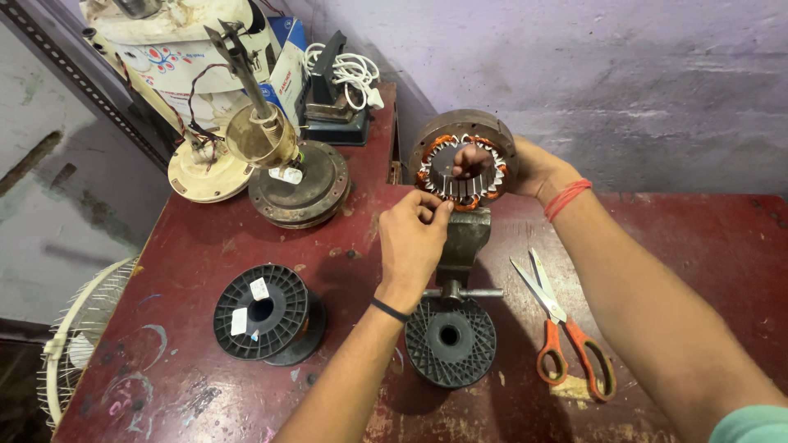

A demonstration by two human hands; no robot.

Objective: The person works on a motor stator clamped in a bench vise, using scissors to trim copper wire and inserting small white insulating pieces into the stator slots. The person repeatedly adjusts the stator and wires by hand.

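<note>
**Two hands on a fan stator at the vise**

Two of my hands were up at the motor stator [465, 160], which sat upright in the small bench vise [462, 242] near the back middle of the red table [698, 246]. My right hand [533, 168] wrapped around the stator's far side, and one of its fingers [472, 160] poked through the bore, closed about the iron ring. My left hand [413, 238] was at the lower left rim, thumb and forefinger pinched nearly together at the copper windings; whether they gripped a wire I could not tell.

Just in front of the vise handle lay a black empty spool [450, 342], close under my left wrist. A second black spool [264, 312] with white labels lay to its left, well apart from the stator. Orange-handled scissors [566, 332] lay open under my right forearm. Behind and to the left stood a fan motor housing [297, 182] with a shaft rising from it, a white coiled cord [349, 74] and a cardboard box [287, 66]. A white fan guard [78, 336] leaned by the table's left edge.
</note>
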